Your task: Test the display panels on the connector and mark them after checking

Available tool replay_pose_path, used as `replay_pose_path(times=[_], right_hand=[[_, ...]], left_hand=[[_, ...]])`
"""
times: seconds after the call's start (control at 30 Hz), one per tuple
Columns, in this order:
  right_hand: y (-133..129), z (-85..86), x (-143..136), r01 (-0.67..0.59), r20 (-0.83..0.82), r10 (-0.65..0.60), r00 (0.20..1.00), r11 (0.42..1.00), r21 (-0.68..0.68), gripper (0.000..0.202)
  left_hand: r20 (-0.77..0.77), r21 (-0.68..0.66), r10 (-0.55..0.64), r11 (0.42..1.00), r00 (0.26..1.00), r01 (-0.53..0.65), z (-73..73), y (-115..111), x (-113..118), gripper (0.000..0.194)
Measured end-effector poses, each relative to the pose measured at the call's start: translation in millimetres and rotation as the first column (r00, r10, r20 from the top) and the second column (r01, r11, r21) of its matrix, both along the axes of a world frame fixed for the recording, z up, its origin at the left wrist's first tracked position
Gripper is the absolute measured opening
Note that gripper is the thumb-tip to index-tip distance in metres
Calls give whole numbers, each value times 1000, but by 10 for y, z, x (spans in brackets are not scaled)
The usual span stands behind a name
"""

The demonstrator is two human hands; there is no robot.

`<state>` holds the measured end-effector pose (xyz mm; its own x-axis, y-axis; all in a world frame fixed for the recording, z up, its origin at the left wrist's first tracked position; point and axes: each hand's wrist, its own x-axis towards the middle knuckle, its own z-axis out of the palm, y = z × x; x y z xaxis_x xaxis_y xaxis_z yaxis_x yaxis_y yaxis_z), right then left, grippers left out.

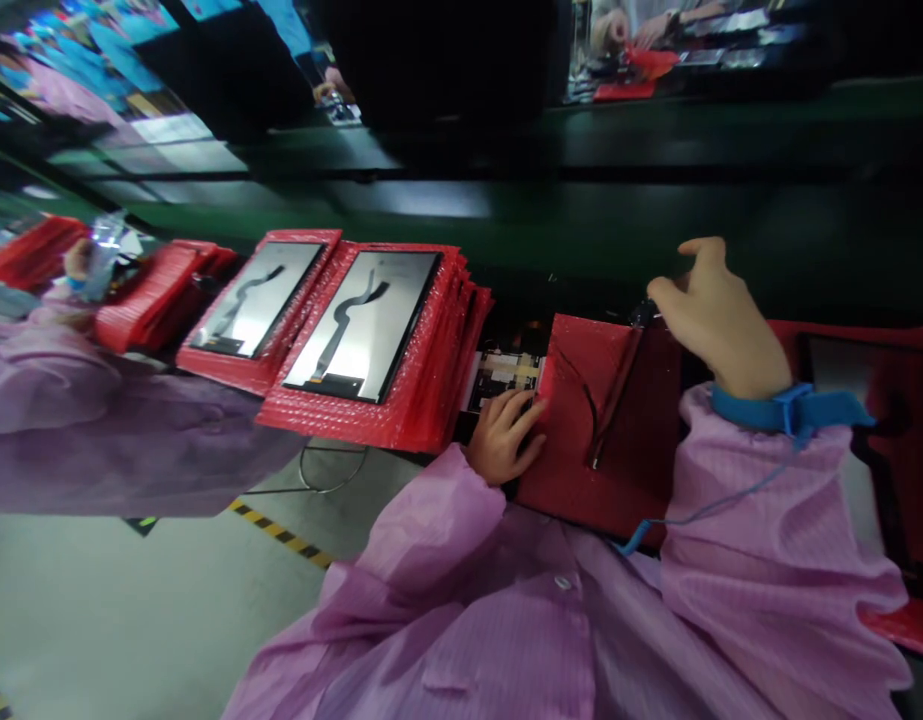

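My left hand point(506, 436) lies with its fingers spread at the left edge of a dark red mat point(633, 450), beside a partly covered panel with electronic parts point(506, 370). My right hand point(723, 315) hovers over the far side of the mat, thumb and index finger apart, a blue wrist strap point(791, 408) at its cuff. Close to the thumb tip is the dark upper end of a slim black strip or tool point(617, 400), which runs slantwise down the mat; contact cannot be made out. A thinner black line lies left of it.
To the left, a stack of red bubble-wrap bags point(438, 370) carries a display panel point(367, 325) with a black ribbon cable. Another display panel point(258, 300) lies on bags beyond it. A co-worker's sleeve point(131, 420) reaches in at left. A dark framed panel point(843, 365) lies at right.
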<state>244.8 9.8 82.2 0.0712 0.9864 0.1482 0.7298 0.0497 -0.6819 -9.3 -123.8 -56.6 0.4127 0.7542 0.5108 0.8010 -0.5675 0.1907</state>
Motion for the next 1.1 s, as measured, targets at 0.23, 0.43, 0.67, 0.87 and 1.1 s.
replay_pose_path(times=[0.23, 0.43, 0.67, 0.87, 1.1], right_hand=[[-409, 377, 92, 153, 322, -81, 943, 966, -206, 41], [-666, 352, 468, 156, -58, -165, 985, 979, -132, 60], [-563, -308, 325, 19, -517, -133, 846, 975, -220, 66], [-484, -743, 238, 4, -311, -109, 944, 948, -319, 52], [-561, -803, -116, 19, 141, -30, 990, 997, 81, 27]], left_hand=[[-42, -210, -114, 972, 993, 103, -52, 61, -11, 42], [-40, -229, -114, 968, 993, 102, -62, 55, 8, 44], [88, -281, -89, 953, 992, 111, -86, 82, -24, 50], [72, -302, -95, 946, 993, 112, -53, 78, -23, 50], [98, -147, -120, 980, 988, 134, 34, 47, 0, 33]])
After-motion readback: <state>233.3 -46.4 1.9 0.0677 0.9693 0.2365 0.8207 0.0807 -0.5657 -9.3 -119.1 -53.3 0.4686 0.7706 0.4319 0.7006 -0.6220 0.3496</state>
